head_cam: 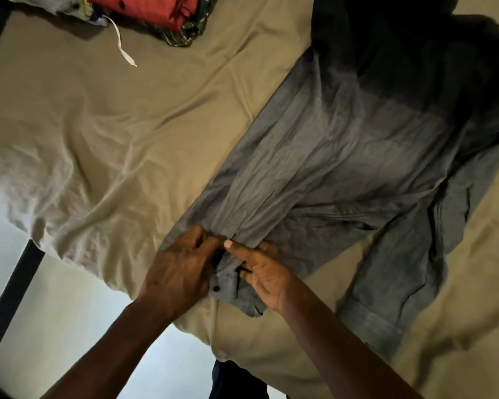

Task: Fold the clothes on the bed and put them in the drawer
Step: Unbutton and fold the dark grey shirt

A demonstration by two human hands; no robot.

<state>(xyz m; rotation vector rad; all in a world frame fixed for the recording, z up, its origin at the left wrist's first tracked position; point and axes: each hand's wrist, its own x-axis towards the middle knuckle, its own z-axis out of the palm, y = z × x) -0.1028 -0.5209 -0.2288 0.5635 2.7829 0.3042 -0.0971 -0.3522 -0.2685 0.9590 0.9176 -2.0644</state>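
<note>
At the near edge of the bed (pixel 98 125), gripped the bunched end of the grey shirt (pixel 343 145) with both hands. Curled the fingers of the left hand (pixel 182 272) over the fabric; pinched it in the right hand (pixel 267 273), thumb on top, fingers beneath. Had the rest spread diagonally across the bed, one sleeve (pixel 386 283) trailing right. Had a folded stack of clothes (pixel 156 12) far off, white cord (pixel 121 44) beside it.
</note>
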